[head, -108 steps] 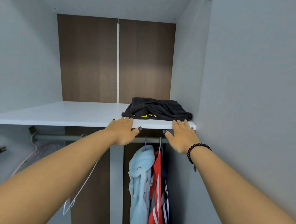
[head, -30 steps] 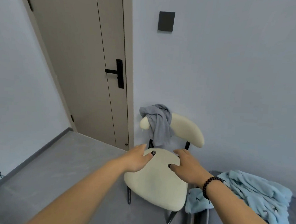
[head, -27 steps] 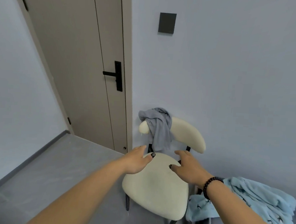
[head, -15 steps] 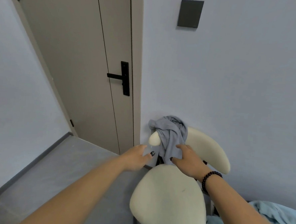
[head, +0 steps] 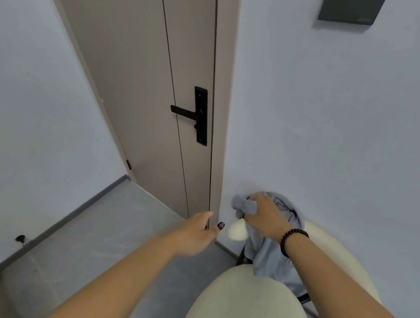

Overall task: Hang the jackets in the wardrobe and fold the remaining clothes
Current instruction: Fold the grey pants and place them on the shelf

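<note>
While right hand (head: 264,217) grips grey garment (head: 269,258) on chair backrest (head: 326,244), left hand (head: 197,234) (fingers relaxed) holds nothing

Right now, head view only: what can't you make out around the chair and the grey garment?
- Grey garment: type unreadable; bunched over the chair backrest, partly hidden by the right hand.
- Right hand fingertips: buried in the cloth.
- Chair seat: front cut off by the bottom edge; legs mostly hidden beneath it.
- Left hand: motion-blurred, apparently empty.
- Dark wall plate: cropped by the top edge.
</note>
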